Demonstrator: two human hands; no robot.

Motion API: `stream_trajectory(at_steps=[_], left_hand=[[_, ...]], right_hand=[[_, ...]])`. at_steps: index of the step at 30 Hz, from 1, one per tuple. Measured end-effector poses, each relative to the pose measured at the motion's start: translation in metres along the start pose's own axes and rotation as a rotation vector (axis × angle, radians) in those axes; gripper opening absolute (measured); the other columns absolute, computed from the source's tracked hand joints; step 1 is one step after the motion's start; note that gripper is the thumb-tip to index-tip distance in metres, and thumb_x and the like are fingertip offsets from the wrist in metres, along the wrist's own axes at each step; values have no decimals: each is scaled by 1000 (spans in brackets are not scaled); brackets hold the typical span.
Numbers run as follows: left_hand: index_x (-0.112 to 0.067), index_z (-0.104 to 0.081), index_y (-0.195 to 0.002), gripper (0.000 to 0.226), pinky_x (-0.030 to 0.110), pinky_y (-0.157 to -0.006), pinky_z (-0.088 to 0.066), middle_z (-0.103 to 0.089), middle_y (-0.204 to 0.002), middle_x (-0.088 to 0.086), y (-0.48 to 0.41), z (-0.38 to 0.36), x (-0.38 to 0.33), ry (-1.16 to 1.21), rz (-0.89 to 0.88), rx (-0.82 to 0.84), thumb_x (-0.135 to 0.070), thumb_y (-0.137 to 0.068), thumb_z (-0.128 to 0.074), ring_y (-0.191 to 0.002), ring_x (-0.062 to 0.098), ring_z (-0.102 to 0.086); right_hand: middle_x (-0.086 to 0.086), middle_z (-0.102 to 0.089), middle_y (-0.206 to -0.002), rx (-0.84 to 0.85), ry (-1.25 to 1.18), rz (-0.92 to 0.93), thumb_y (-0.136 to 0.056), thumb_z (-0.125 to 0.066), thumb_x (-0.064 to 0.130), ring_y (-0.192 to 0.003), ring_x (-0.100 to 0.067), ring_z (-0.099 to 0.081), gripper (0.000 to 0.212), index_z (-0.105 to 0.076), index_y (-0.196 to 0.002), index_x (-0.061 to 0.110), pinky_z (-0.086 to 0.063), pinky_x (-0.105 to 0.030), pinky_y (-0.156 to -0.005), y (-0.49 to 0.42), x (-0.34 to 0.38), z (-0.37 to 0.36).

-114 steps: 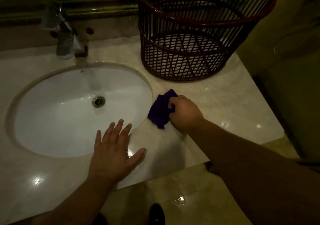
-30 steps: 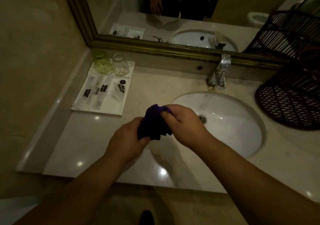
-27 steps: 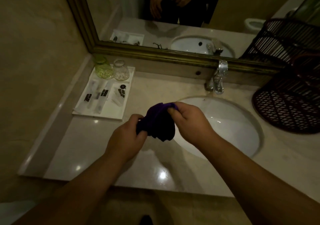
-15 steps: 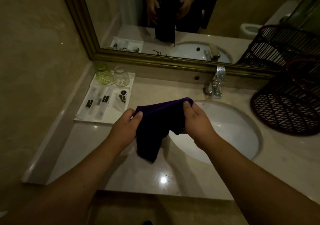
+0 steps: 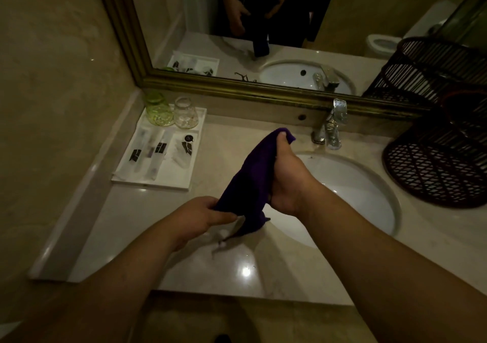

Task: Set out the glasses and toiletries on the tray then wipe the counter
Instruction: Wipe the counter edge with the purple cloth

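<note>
Half a second ago both hands stretched the cloth (image 5: 253, 176) level between them; now the right hand (image 5: 287, 182) has risen and turned, pinching one end high by the tap (image 5: 329, 126), while the left hand (image 5: 203, 216) has dropped and grips the other end low, just above the counter (image 5: 147, 226). So the cloth hangs slantwise, clear of the stone, each hand closed on it. My guess is it is being refolded or wrung between wipes.

Further out, the tray (image 5: 184, 179) sits at the back left corner and looks finished: two glasses stand at its far edge, one green (image 5: 158, 110), one clear (image 5: 185, 113), and before them lie about four wrapped toiletries (image 5: 158, 153), though the wrappers blur together and the count is uncertain. That part of the task seems done.

Wiping is what remains. A wet smear shows on the counter under the cloth. One sink (image 5: 353, 192), one tap and one dark basket (image 5: 437, 163) stand to the right.
</note>
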State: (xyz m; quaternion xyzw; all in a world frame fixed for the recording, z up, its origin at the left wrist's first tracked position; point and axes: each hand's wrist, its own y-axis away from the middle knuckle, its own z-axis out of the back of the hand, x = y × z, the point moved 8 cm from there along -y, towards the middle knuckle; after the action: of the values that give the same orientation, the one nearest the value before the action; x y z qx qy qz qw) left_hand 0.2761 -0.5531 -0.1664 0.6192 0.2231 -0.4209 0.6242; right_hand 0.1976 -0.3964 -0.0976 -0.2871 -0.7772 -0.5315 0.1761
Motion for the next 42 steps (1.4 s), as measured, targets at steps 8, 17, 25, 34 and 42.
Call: stream_trajectory(at_steps=[8, 17, 25, 34, 42], left_hand=[[-26, -67, -103, 32, 42, -93, -49, -73, -105, -2, 2, 41, -13, 188, -83, -352, -42, -77, -59, -104, 16, -66], [-30, -60, -111, 25, 37, -69, -53, -70, -110, 5, 0, 64, -42, 477, -127, -431, -40, -98, -43, -91, 23, -69], [-24, -51, -128, 42, 36, -67, -59, -72, -110, 12, -2, 35, -46, 517, -5, -176, -26, -91, -70, -94, 24, -73], [-33, -53, -136, 69, 24, -73, -55, -74, -103, 0, -18, -4, -105, 64, -236, -228, 7, -82, -67, -90, 10, -72], [-36, -72, -96, 13, 23, -66, -44, -67, -85, -21, -42, -68, -168, -632, -400, -434, -25, -89, -69, -79, -1, -61]], right_hand=[[-20, -69, -117, -132, 116, -46, -73, -33, 96, -107, -46, -63, 89, -48, -129, 28, -56, -63, -78, -1, 3, 39], [-13, -76, -102, -195, 463, -70, -77, -17, 94, -96, -32, -72, 101, -58, -132, 21, -60, -40, -72, 2, 6, 73], [-29, -71, -112, -180, 156, -153, -64, -21, 104, -108, -49, -63, 120, -51, -135, 12, -58, -56, -74, 13, 9, 113], [-17, -73, -116, -227, 407, 165, -83, -61, -12, -100, -32, -74, 57, -56, -137, 3, -61, -37, -78, 40, 59, 194], [10, -70, -88, -633, 1096, 566, -90, -72, 17, -82, -7, -67, 19, -71, -97, 34, -53, -24, -65, 107, 126, 282]])
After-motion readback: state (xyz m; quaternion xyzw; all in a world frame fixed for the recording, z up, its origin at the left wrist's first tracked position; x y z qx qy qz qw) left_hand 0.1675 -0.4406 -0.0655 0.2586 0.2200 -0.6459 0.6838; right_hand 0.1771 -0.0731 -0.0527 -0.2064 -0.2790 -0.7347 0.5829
